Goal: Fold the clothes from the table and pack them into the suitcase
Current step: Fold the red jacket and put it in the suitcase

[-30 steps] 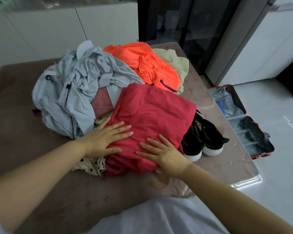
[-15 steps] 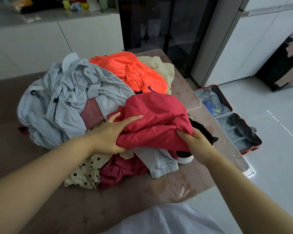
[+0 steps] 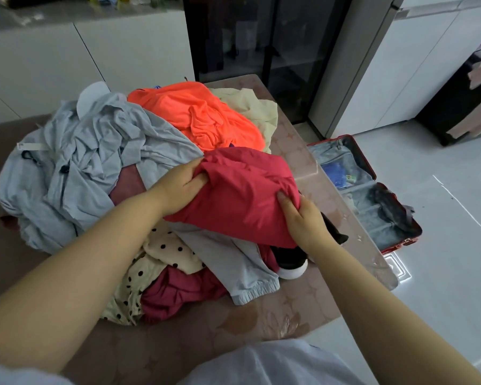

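Suitcase [image 3: 368, 218] lies right of table [image 3: 261, 320] (perhaps clothing [image 3: 386, 207] inside).

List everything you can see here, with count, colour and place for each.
red garment: one, red, held over the pile
orange garment: one, bright orange, far side of pile
cream garment: one, cream, behind the orange one
blue-grey clothes: count unclear, pale blue-grey, pile's left
polka-dot garment: one, cream with black dots, pile's near side
maroon garment: one, dark red, pile's near edge
shoe: one visible, black with white sole, pile's right edge
table: one, brown patterned, under the pile
suitcase: one, red-rimmed, open on floor right of table
left hand: grips red garment's left end
right hand: grips its right end
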Demonstrator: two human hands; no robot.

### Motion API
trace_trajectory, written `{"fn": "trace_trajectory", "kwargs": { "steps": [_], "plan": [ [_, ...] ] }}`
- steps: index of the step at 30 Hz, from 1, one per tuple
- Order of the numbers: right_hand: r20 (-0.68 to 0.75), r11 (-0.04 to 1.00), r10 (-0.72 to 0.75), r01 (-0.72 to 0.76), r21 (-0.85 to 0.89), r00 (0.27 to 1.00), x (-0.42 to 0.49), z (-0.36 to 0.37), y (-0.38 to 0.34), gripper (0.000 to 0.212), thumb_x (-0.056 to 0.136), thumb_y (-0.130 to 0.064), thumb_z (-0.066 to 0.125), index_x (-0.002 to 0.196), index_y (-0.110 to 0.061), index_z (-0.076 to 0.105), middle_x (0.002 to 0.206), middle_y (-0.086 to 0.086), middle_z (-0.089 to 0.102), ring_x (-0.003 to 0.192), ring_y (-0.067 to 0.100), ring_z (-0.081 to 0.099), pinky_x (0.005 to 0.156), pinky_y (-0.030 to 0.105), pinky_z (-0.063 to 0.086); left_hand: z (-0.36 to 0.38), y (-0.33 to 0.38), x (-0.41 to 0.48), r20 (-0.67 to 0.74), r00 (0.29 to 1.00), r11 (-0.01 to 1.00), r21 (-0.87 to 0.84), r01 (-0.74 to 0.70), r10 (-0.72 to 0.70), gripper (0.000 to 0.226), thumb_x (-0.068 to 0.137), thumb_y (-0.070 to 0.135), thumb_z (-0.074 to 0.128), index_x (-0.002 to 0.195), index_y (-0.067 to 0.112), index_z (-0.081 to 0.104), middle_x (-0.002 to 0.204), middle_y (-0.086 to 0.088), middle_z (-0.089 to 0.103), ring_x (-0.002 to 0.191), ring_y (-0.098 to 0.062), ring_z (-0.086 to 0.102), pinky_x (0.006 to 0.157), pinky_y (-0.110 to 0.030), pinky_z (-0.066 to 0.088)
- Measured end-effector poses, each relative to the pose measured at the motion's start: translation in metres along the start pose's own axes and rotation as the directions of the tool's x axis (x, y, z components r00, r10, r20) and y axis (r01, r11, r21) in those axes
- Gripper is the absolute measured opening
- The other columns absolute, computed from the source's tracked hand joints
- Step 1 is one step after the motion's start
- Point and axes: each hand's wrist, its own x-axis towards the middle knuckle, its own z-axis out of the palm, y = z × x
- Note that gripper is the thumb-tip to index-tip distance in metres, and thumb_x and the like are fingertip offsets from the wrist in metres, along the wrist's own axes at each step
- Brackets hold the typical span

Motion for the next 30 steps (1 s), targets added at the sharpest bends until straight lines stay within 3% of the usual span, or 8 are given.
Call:
{"fn": "trace_trajectory", "kwargs": {
  "steps": [5, 8, 10, 12, 14, 19, 24, 30],
  "plan": [
    [0.332, 0.988, -0.072, 0.021, 0.156, 0.941, -0.004, -0.016, 0.001, 0.067, 0.084, -0.056, 0.042, 0.104, 0.006, 0.06, 0.106, 0.024, 0.064, 0.101, 0.035, 0.061, 0.091, 0.042, 0.049, -0.007, -0.014, 0.004, 0.186, 0.967, 0.979, 0.141, 0.149, -0.174, 0.04, 0.101, 0.026, 0.033, 0.139, 0.019, 0.042, 0.141, 0.004, 0.043, 0.122, 0.0, 0.033, 0.096, -0.012, 0.023],
    [0.555, 0.98, -0.103, -0.01, 0.197, 0.825, -0.016, -0.018, 0.009, 0.041, 0.08, -0.055, 0.051, 0.108, -0.025, 0.059, 0.114, -0.001, 0.064, 0.107, 0.014, 0.061, 0.097, 0.025, 0.047, -0.011, -0.02, -0.023, 0.282, 0.943, 0.982, 0.121, 0.146, -0.175, 0.036, 0.1, 0.027, 0.035, 0.135, 0.027, 0.043, 0.134, 0.014, 0.042, 0.126, 0.0, 0.035, 0.098, -0.007, 0.024],
    [0.642, 0.984, -0.17, 0.161, 0.074, 0.747, -0.023, -0.009, 0.013, 0.049, 0.071, -0.055, 0.071, 0.113, -0.038, 0.053, 0.123, -0.01, 0.058, 0.114, 0.004, 0.054, 0.102, 0.02, 0.041, -0.009, -0.029, -0.049, 0.274, 0.943, 0.979, 0.125, 0.16, -0.189, 0.033, 0.098, 0.042, 0.036, 0.13, 0.037, 0.043, 0.131, 0.019, 0.041, 0.127, 0.001, 0.036, 0.097, -0.001, 0.024],
    [0.611, 0.895, -0.335, 0.444, -0.031, 0.718, -0.025, 0.005, 0.015, 0.062, 0.067, -0.05, 0.079, 0.122, -0.033, 0.054, 0.126, -0.014, 0.054, 0.116, 0.002, 0.05, 0.104, 0.018, 0.036, -0.006, -0.035, -0.074, 0.184, 0.964, 0.978, 0.116, 0.174, -0.194, 0.037, 0.082, 0.068, 0.033, 0.116, 0.055, 0.044, 0.129, 0.027, 0.044, 0.126, 0.003, 0.039, 0.1, -0.006, 0.025],
    [0.559, 0.872, -0.387, 0.488, -0.036, 0.733, -0.024, 0.018, 0.013, 0.057, 0.074, -0.056, 0.069, 0.119, -0.022, 0.059, 0.119, -0.01, 0.059, 0.109, 0.006, 0.054, 0.098, 0.025, 0.041, -0.002, -0.033, -0.092, 0.03, 0.981, 0.981, 0.031, 0.191, -0.192, 0.033, 0.078, 0.063, 0.032, 0.108, 0.069, 0.045, 0.118, 0.045, 0.043, 0.119, 0.014, 0.039, 0.096, -0.001, 0.023],
    [0.396, 0.967, -0.181, 0.237, -0.095, 0.9, -0.005, 0.029, -0.003, 0.032, 0.096, -0.045, 0.045, 0.114, -0.023, 0.059, 0.11, -0.001, 0.066, 0.103, 0.022, 0.06, 0.091, 0.035, 0.045, 0.017, -0.035, -0.094, -0.381, 0.864, 0.928, 0.038, 0.37, -0.329, 0.039, 0.098, 0.026, 0.04, 0.128, 0.006, 0.054, 0.124, -0.01, 0.058, 0.115, -0.026, 0.053, 0.088, -0.026, 0.035],
    [0.109, 0.977, 0.056, -0.033, -0.209, 0.992, 0.016, 0.048, -0.004, 0.041, 0.1, -0.041, 0.036, 0.105, -0.006, 0.057, 0.104, 0.017, 0.065, 0.099, 0.035, 0.059, 0.082, 0.038, 0.045, 0.017, -0.039, -0.042, -0.365, 0.792, 0.787, 0.206, 0.581, -0.489, 0.046, 0.1, 0.04, 0.03, 0.111, 0.008, 0.061, 0.111, -0.02, 0.063, 0.103, -0.037, 0.057, 0.082, -0.039, 0.042],
    [0.008, 0.85, 0.012, -0.006, -0.526, 1.0, 0.024, 0.057, -0.01, 0.033, 0.101, -0.03, 0.03, 0.123, -0.006, 0.035, 0.104, 0.018, 0.065, 0.095, 0.038, 0.061, 0.065, 0.036, 0.033, 0.021, -0.053, -0.008, -0.313, 0.672, 0.532, 0.427, 0.731, -0.671, 0.059, 0.096, 0.056, 0.029, 0.109, 0.008, 0.061, 0.113, -0.016, 0.061, 0.104, -0.033, 0.058, 0.076, -0.037, 0.041]
  ]
}}
